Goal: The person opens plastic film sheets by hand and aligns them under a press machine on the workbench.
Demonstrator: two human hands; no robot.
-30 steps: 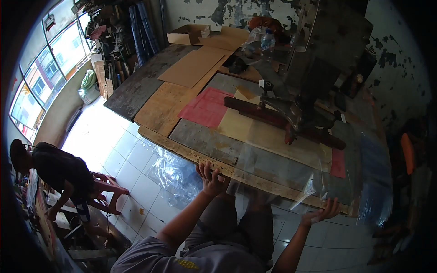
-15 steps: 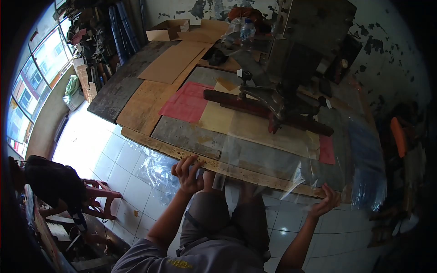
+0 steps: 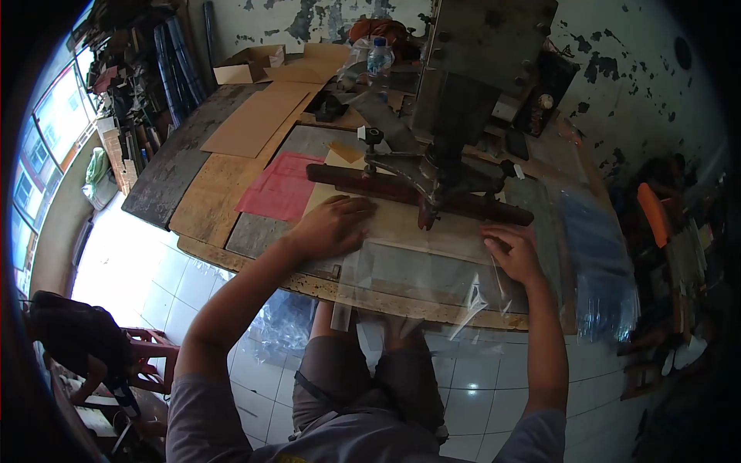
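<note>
A clear plastic sheet lies over the near part of the work surface and hangs past its front edge. My left hand rests palm down with fingers stretched, on the sheet and the cream-coloured paper below the press bar. Farther right, my right hand touches the sheet's right part, its fingers loosely bent and the thumb apart. Above both hands is the dark red bar of a metal press. A red sheet shows left of the cream paper.
Brown cardboard and an open carton lie at the back left, near a water bottle. Stacked clear bluish plastic drapes over the right edge. Another person is at the lower left, beside a red stool.
Both hands have moved from the table's front edge forward to the press bar. The clear sheet has shifted slightly, and the camera view has turned a little to the right.
</note>
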